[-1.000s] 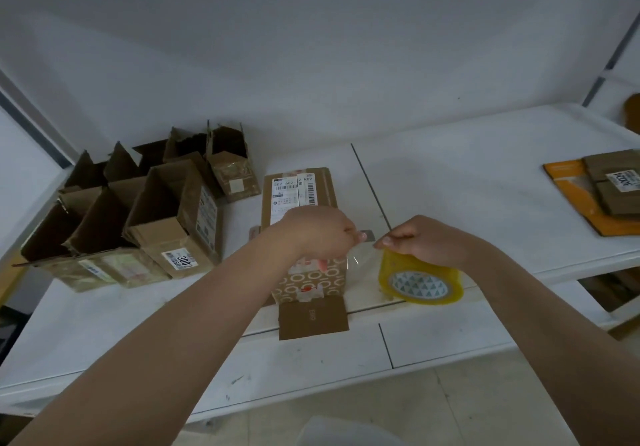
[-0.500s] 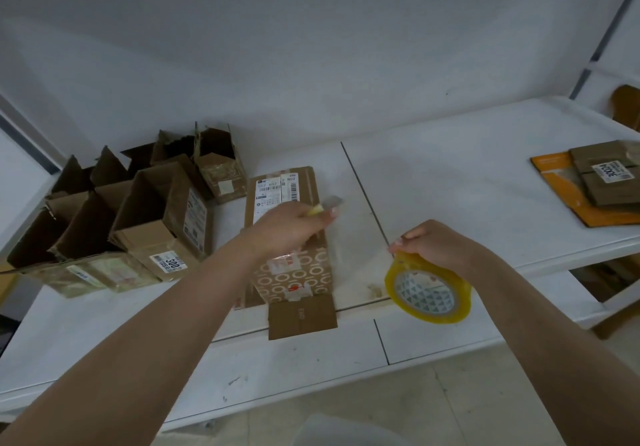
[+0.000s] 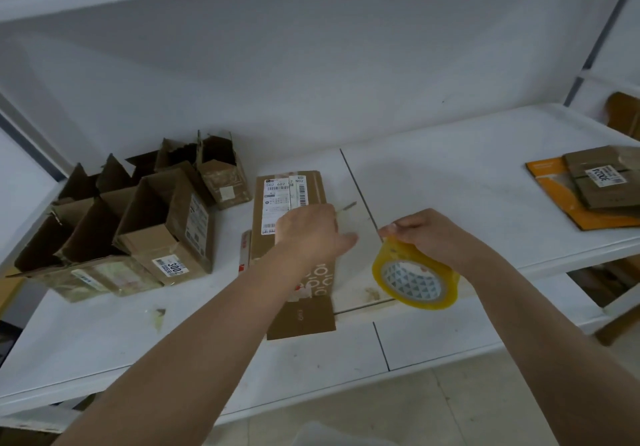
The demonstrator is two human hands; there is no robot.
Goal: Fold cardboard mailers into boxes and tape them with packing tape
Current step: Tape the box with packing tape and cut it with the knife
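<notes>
White bench [image 3: 450, 175] w/ wall behind. Folded boxes [image 3: 138, 224] grouped at left. Flat mailer [image 3: 294, 189] lies at center, under left hand [image 3: 311, 234]; left grip pinches a thin blade [image 3: 346, 207] over mailer's right edge. Right hand [image 3: 426, 234], its grip curled on top of tape roll [image 3: 415, 276], holds it just right of mailer, tilted.

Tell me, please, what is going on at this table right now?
A person is taping a cardboard box that lies flat on the white table. The right hand grips a yellow roll of packing tape beside the box. The left hand is over the box, holding a small cutter. Folded open boxes stand to the left, and flat mailers lie far right.
</notes>
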